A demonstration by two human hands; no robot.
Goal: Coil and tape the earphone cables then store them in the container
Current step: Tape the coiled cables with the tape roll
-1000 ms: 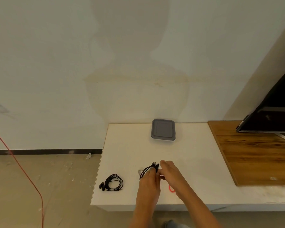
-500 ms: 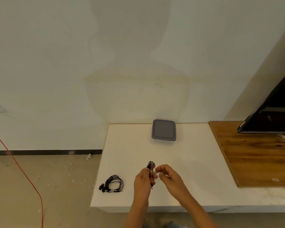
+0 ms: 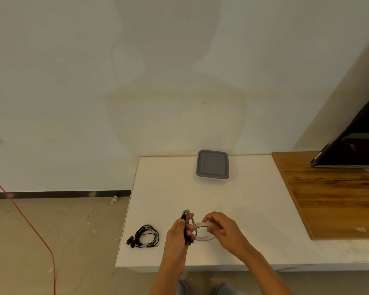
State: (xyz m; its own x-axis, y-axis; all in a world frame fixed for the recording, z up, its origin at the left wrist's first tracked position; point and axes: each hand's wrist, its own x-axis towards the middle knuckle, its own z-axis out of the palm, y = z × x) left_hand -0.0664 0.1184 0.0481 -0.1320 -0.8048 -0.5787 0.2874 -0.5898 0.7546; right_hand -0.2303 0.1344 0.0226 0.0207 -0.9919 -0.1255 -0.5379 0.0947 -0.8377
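Observation:
My left hand (image 3: 178, 233) grips a bunched black earphone cable (image 3: 186, 216) upright above the white table's front part. My right hand (image 3: 222, 229) is just to its right and pinches a strip of clear tape (image 3: 202, 225) that runs from the cable to its fingers. A roll of clear tape (image 3: 203, 238) lies on the table under the hands, partly hidden. A second black earphone coil (image 3: 146, 236) lies at the table's front left. The grey lidded container (image 3: 212, 164) stands shut at the back of the table.
The white table (image 3: 254, 209) ends at a front edge just below my wrists and at a left edge beside the coil. A wooden surface (image 3: 332, 199) with a black screen (image 3: 358, 150) adjoins on the right. A red cord (image 3: 30, 226) crosses the floor at left.
My hands have drawn slightly apart, and a strip of tape now stretches between the cable bundle and my right fingers. The cable loop seen a second ago is squeezed into a tight bunch.

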